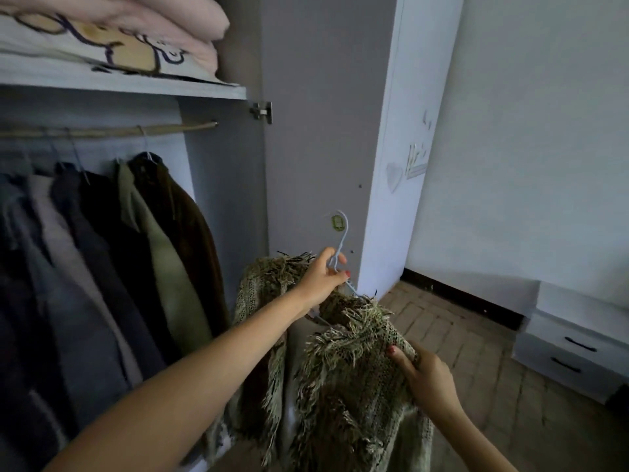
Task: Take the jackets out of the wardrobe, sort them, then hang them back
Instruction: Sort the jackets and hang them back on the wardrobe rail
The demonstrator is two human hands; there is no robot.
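Plainly soft and floppy, the shaggy jacket [343, 366] looks best carried by its hanger [340, 247], which the left hand [320, 277] grips while the right hand [422, 373] pinches a shoulder.

Folded bedding [112, 32] lies on the wardrobe shelf [136, 86]; below it jackets [102, 253] hang from the rail [109, 130]. Right of them, before the open door [323, 131], a fringed jacket [343, 376] hangs on a hanger [340, 243]; a drawer unit [575, 345] stands far right

Both forearms are showing bare, with no sleeves reaching them; the left hand [318, 277] and right hand [423, 378] are wearing red nail polish.
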